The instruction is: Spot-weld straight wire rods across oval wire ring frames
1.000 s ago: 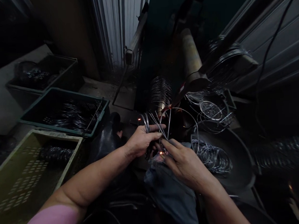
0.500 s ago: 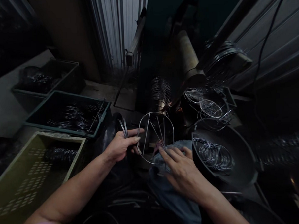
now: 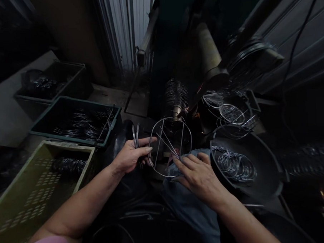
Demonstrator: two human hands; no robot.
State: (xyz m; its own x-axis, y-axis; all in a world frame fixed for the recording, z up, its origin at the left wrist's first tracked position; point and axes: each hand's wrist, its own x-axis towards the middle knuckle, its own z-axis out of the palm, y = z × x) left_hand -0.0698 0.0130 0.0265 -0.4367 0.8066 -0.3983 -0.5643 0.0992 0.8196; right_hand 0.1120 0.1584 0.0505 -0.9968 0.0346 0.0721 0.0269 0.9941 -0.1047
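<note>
My left hand (image 3: 132, 155) is closed, pinching the left side of a round wire frame (image 3: 191, 134), a thin metal ring with straight wires across it. Several more metal rings (image 3: 136, 135) hang over the same hand by the thumb and palm. My right hand (image 3: 198, 173) is closed around the lower ends of a few straight wires (image 3: 166, 141), with its fingertips at the ring's lower right. The grip itself is partly hidden behind the fingers. Just beyond the ring, a stack of wire rings (image 3: 175, 94) sits on a machine's metal cylinder. Blue cloth (image 3: 190, 210) lies below my right hand.
On the left stand a yellow crate (image 3: 42, 144), a green crate (image 3: 69, 100) and a grey crate (image 3: 76, 66), each holding metal parts. To the right, a dark basin (image 3: 269, 174) contains loose wire rings (image 3: 233, 165). A thick machine arm (image 3: 208, 49) juts out above.
The straight wires between my hands have tilted further left, crossing the ring more diagonally. Both hands keep their grip, and the whole view has shifted slightly.
</note>
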